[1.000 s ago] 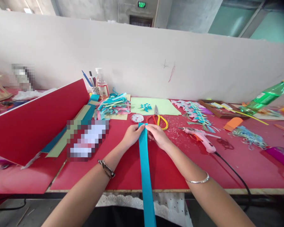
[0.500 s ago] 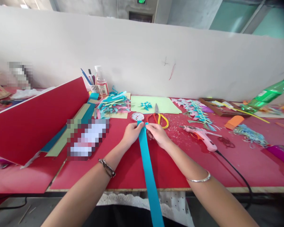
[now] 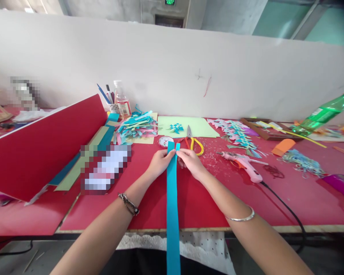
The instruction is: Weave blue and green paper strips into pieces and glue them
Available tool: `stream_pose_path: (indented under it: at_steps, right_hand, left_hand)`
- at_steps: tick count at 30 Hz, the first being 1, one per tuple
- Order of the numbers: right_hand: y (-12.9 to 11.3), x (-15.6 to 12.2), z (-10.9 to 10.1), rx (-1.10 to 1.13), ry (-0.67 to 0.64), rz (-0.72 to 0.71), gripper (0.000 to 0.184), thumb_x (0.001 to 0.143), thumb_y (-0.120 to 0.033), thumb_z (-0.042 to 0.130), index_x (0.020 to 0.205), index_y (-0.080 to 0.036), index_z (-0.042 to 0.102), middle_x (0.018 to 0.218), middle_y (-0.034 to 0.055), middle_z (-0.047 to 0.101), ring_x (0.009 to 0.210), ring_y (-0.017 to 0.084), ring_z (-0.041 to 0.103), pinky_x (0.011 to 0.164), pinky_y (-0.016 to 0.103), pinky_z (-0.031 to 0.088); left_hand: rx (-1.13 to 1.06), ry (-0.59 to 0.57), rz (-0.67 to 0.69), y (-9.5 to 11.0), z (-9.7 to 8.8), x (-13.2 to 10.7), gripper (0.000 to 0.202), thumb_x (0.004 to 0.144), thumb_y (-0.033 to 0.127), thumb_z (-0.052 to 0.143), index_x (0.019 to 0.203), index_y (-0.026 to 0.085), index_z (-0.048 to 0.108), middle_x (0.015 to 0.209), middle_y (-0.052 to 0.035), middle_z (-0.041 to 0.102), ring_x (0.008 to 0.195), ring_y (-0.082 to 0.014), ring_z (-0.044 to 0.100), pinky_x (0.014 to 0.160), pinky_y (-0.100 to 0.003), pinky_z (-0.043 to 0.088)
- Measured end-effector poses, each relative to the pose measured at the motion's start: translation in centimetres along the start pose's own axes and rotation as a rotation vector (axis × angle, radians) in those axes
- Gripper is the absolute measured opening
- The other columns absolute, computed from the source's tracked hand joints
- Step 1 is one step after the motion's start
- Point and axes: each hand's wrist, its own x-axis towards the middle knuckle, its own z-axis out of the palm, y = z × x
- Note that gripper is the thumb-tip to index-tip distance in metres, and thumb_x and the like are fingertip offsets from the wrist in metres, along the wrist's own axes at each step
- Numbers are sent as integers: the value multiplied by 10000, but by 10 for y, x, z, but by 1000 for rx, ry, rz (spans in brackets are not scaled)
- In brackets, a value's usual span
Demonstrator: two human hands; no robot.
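Red tabletop (image 3: pixel 149 202): pale partition (image 3: pixel 160 76) behind.
Cup (image 3: pixel 114 108): leaning pens (image 3: pixel 104 94).
Brown tray (image 3: pixel 269 136): small pieces.
Blue strip (image 3: pixel 172 208): between your hands, long axis running toward you past the tabletop's edge.
Left hand (image 3: pixel 162 160), right hand (image 3: pixel 190 160): both pinch its far end.
Scissors (image 3: pixel 192 142): just beyond, blades pointing away.

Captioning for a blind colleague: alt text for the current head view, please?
A left hand and right hand pinch a long blue strip over a red table; scissors lie just beyond, a pink glue gun to the right.
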Motion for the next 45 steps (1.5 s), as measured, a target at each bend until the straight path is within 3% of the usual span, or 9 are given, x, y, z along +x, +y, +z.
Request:
stream_pose_path:
  at_steps: [3, 7, 13, 18, 23, 29, 35, 42, 45]
  right_hand:
    - [1, -1, 0, -3, -17, -5, 300, 726, -345, 476, 478, -185, 426, 349, -67, 394, 333, 61, 355, 364, 202, 253]
    - [3, 0, -1, 2, -8, -24, 297, 720, -334, 492, 473, -188, 415, 361, -68, 390, 342, 61, 347, 370, 206, 263]
    - [1, 2, -2, 50, 94, -65, 323, 746, -391, 460, 496, -195, 404, 382, -67, 388, 370, 67, 364, 401, 212, 285]
    - [-3, -1, -1, 25, 20, -14, 340, 723, -439, 484, 504, -190, 410, 396, -63, 390, 368, 70, 363, 382, 214, 248]
    - [-2, -2, -2, 18, -48, -56, 298, 731, -402, 484, 530, -188, 430, 405, -66, 401, 394, 68, 365, 408, 211, 253]
    - [0, -1, -1, 8, -7, -44, 320, 727, -397, 490, 493, -192, 416, 403, -57, 409, 401, 74, 368, 425, 217, 273]
    - [2, 3, -4, 101, 73, -48, 335, 727, -418, 476, 485, -195, 416, 390, -57, 396, 387, 75, 365, 416, 215, 284]
    - [-4, -2, -3, 80, -5, -25, 298, 710, -341, 475, 463, -191, 401, 372, -61, 389, 361, 71, 355, 384, 214, 235]
    - [-4, -3, -2, 75, -1, -28, 289, 706, -326, 477, 463, -187, 404, 375, -62, 396, 369, 68, 360, 395, 213, 247]
  left_hand:
    - [61, 13, 51, -3, -2, 2, 369, 714, 449, 472, 522, 134, 494, 409, 63, 395, 380, -54, 319, 369, -180, 214]
    - [67, 155, 99, -4, -1, 2, 396, 715, 468, 470, 495, 141, 435, 406, 70, 335, 389, -46, 290, 372, -176, 196]
    - [-54, -41, -70, 3, 4, -1, 409, 689, 498, 500, 542, 118, 535, 434, 44, 462, 397, -56, 378, 387, -172, 271]
    - [-78, -41, -35, 3, 3, -3, 398, 674, 498, 524, 554, 120, 556, 423, 43, 487, 379, -60, 390, 362, -168, 269]
    - [-37, -32, 31, 1, 1, -2, 398, 707, 481, 489, 563, 118, 567, 438, 32, 502, 380, -62, 394, 352, -167, 254]
    - [-57, 122, 74, 2, 1, -2, 402, 701, 482, 499, 497, 136, 489, 398, 60, 423, 381, -56, 358, 379, -177, 258]
    - [-92, -55, -6, 7, 4, -5, 383, 691, 477, 514, 545, 126, 564, 433, 40, 494, 423, -77, 435, 406, -181, 305]
    - [-91, -115, 64, 7, 3, -5, 365, 719, 450, 485, 576, 129, 585, 462, 24, 531, 453, -94, 482, 423, -181, 341]
    - [-79, -69, 68, 7, 2, -5, 364, 721, 444, 487, 555, 127, 555, 426, 38, 474, 411, -73, 426, 392, -172, 305]
